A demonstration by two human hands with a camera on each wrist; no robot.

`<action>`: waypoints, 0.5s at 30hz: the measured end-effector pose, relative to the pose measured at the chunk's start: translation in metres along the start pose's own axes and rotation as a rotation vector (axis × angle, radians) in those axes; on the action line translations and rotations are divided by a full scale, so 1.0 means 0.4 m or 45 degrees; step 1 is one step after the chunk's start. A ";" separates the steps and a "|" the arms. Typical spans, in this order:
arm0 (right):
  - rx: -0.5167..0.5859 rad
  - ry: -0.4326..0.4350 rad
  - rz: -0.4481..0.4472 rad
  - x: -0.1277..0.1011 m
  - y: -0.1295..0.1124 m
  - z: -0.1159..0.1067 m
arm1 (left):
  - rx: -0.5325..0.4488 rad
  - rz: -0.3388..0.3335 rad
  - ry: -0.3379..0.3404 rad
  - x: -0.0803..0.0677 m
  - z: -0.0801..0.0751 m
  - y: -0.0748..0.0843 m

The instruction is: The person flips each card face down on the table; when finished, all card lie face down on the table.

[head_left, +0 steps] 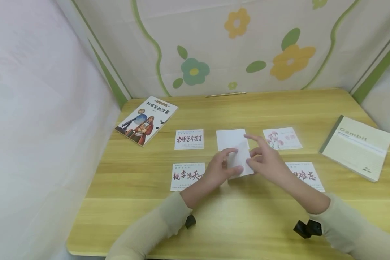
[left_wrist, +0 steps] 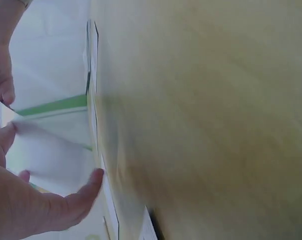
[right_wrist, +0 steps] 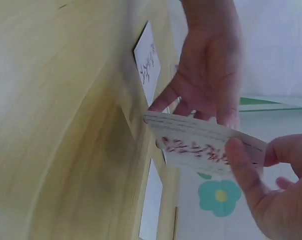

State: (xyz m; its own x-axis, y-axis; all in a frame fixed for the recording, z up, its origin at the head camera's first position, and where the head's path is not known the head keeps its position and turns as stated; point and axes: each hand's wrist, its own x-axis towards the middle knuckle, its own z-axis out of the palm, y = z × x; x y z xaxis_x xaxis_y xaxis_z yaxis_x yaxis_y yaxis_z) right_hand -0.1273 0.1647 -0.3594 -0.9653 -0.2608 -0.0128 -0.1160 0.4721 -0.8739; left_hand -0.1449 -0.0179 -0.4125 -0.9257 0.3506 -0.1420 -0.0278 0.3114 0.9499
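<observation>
Both hands hold one small greeting card [head_left: 242, 159] over the middle of the table. In the head view its upturned face is white. The right wrist view shows red writing on the other face of the card [right_wrist: 191, 147]. My left hand [head_left: 219, 168] grips its left side, with the thumb near the lower edge. My right hand [head_left: 266, 159] pinches its right edge, index finger stretched out beyond it. A blank white card [head_left: 230, 137] lies just behind, partly covered by the held one.
Around the hands lie printed cards: two at left [head_left: 189, 139] [head_left: 186, 177], a flowered card [head_left: 282, 138] at right, and one card [head_left: 307, 176] partly behind the right forearm. A book [head_left: 147, 121], a Gambit notebook [head_left: 357, 146] and a thin stick [head_left: 225, 95] lie farther out.
</observation>
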 end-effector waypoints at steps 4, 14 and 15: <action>-0.064 0.037 -0.002 -0.004 0.028 -0.020 | 0.004 -0.099 0.080 0.002 -0.024 -0.017; -0.364 -0.179 0.118 -0.003 0.182 0.015 | 0.890 -0.055 -0.131 0.005 -0.023 -0.047; -0.406 -0.181 0.108 -0.002 0.188 0.022 | 0.941 -0.062 -0.148 0.007 -0.022 -0.047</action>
State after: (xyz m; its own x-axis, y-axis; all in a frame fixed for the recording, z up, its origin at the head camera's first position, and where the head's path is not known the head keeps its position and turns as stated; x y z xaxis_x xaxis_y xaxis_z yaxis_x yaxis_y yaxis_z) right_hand -0.1330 0.1930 -0.4295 -0.9350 -0.3135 -0.1657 -0.1259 0.7303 -0.6714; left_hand -0.1501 -0.0304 -0.4282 -0.8828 0.3997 -0.2469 0.2307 0.8266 0.5132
